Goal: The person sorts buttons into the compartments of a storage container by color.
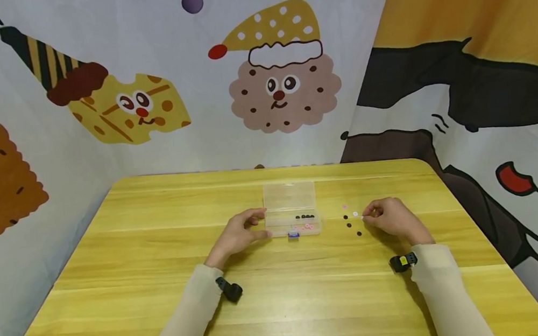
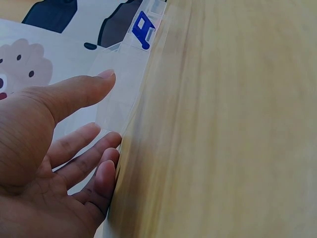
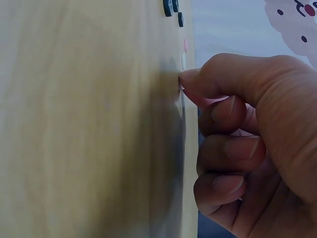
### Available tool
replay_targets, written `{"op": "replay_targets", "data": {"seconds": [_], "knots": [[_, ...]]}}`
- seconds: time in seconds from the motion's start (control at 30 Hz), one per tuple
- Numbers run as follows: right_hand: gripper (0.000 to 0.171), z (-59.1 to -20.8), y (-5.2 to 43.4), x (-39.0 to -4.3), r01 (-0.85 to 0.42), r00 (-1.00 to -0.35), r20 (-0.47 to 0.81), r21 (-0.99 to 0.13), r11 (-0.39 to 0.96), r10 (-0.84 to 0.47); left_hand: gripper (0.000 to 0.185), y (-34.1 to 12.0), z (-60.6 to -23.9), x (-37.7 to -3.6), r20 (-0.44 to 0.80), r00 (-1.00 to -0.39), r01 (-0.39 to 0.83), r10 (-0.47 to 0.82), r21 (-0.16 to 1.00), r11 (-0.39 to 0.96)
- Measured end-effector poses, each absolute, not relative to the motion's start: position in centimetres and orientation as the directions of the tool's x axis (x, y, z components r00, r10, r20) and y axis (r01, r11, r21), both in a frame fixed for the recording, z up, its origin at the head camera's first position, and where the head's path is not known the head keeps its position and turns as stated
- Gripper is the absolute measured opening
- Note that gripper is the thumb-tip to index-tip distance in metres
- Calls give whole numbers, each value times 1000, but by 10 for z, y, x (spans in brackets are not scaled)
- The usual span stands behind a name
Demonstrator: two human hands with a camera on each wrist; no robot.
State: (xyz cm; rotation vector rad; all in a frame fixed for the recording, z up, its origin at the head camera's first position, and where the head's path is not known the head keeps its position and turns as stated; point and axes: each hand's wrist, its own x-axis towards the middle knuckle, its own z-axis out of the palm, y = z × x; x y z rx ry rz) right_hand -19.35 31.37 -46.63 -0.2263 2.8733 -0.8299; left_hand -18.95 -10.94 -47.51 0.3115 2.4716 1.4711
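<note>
Right hand (image 1: pixel 393 218): fingers curled, tips pinched on a small bead (image 1: pixel 362 216) on the table (image 1: pixel 282 307).
Left hand (image 1: pixel 238 233): spread, steadying the clear box (image 1: pixel 291 212) at 9 o'clock.
Loose beads (image 1: pixel 352 225): scattered at the box's 3 o'clock.
Advice: the bead is best lifted gently and the box kept braced.

**A small, cloth-screened tabletop booth**

I'm looking at a staged craft corner rather than a lived-in room. A yellow wooden table (image 1: pixel 163 286) fills the near view. Printed cartoon backdrops (image 1: pixel 93 55) hang behind it on the far and left sides, showing biscuit faces in party hats. An orange, black and white cartoon cloth (image 1: pixel 482 61) closes the right.
</note>
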Motion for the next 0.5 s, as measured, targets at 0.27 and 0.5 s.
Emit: {"op": "replay_targets", "data": {"seconds": [0.27,0.5], "knots": [[11,-462,311,-191,-111,-977,-96,-529,842,-189,66,-108,-476,-189,-104,-944,57,313,884,464],[12,-459,308,-190,-129,-979,-72,-503,854,-191,65,-109,-475,-189,-103,-945,54,310,887,459]]}}
